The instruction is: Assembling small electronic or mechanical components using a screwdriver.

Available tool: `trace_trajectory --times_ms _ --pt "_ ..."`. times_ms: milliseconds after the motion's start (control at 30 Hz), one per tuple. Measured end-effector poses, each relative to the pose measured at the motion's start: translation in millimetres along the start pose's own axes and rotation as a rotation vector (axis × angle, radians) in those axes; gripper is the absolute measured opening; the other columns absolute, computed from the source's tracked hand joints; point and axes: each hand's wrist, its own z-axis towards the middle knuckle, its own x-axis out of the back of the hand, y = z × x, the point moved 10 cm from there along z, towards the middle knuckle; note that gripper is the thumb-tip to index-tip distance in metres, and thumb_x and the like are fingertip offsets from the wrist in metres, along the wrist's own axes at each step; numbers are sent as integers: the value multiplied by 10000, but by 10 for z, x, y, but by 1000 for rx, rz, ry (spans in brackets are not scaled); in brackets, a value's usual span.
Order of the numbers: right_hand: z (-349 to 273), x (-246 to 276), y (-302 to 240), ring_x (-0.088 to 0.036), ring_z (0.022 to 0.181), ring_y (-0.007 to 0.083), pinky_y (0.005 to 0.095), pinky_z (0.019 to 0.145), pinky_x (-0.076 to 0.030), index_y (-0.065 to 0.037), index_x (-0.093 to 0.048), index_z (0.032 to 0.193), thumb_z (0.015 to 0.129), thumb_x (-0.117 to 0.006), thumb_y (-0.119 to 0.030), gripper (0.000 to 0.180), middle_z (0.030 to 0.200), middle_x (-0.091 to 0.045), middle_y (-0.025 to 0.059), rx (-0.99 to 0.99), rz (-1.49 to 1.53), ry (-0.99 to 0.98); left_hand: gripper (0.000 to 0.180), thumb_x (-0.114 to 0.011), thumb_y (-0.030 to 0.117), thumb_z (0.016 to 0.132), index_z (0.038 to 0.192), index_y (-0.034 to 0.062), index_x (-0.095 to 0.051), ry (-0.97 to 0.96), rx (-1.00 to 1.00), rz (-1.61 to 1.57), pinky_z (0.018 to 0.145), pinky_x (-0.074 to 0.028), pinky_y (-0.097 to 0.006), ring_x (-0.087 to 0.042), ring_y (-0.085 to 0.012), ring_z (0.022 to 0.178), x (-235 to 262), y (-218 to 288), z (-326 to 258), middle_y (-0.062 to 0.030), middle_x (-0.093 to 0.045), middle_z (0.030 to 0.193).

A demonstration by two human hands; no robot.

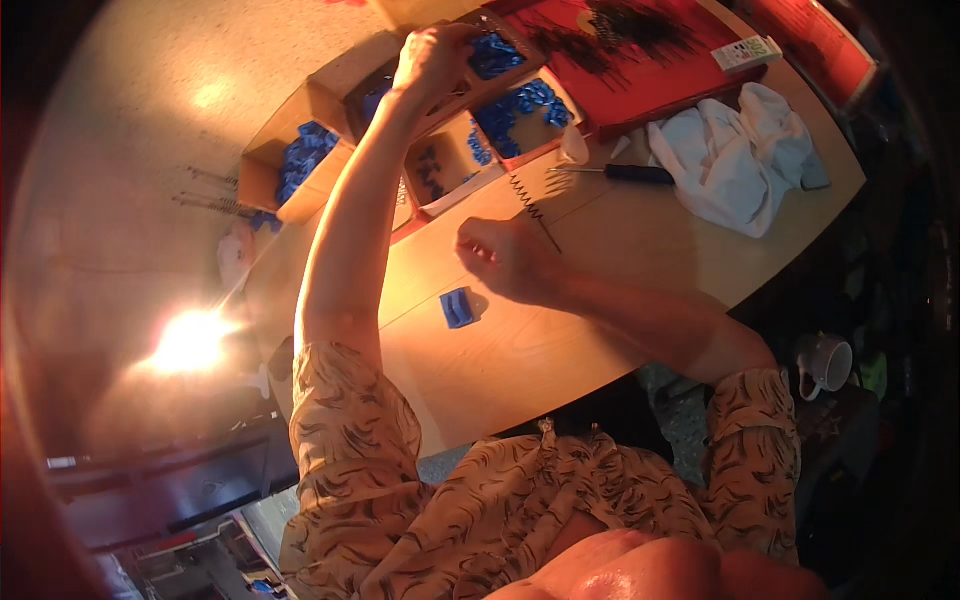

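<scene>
My left hand reaches to the far end of a cardboard box, over compartments of blue parts; its fingertips are hard to make out. One compartment next to it holds blue pieces. My right hand hovers over or rests on the table with its fingers curled in; whatever they hold is hidden. A small blue part lies on the wood just left of and nearer than that hand. Just beyond the right hand is a dark coil spring with a straight end.
Small blue pieces and dark bits fill other compartments. An open carton of blue parts stands left. A red tray with dark wires, a screwdriver and a white cloth lie right. A bright lamp glows left.
</scene>
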Motion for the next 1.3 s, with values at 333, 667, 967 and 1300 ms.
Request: trace_trajectory --times_ms 333,667,967,1300 --pt "-128 54 289 -698 737 179 277 593 -551 -3 -572 1056 1025 -514 -185 194 931 -691 136 -478 381 -35 225 -588 128 1017 1217 31 -627 -110 441 -1592 952 -511 -235 -625 -108 1053 369 494 -2032 -49 -669 1130" --pt "-334 -190 -546 -496 635 36 202 514 -409 -21 -657 1054 1024 -581 -245 239 890 -635 23 -382 500 97 197 -637 178 993 1145 71 -705 -39 459 -1764 923 -493 -253 -600 -81 970 235 535 -3018 -1 -699 1077" --pt "-561 -150 -507 -377 512 7 178 438 -269 -18 -669 983 989 -644 -200 184 720 -580 -10 -405 385 163 300 -693 196 958 1218 46 -695 -64 164 -1102 979 -507 -295 -639 -112 1072 296 381 -3146 -36 -712 1146" --pt "-990 -63 -220 -358 474 22 178 425 -281 -4 -627 1032 1008 -580 -122 129 820 -630 65 -543 416 196 540 -860 364 728 1173 90 -722 305 18 -76 922 -546 -370 -698 -265 1026 399 436 -3394 -133 -711 1160"
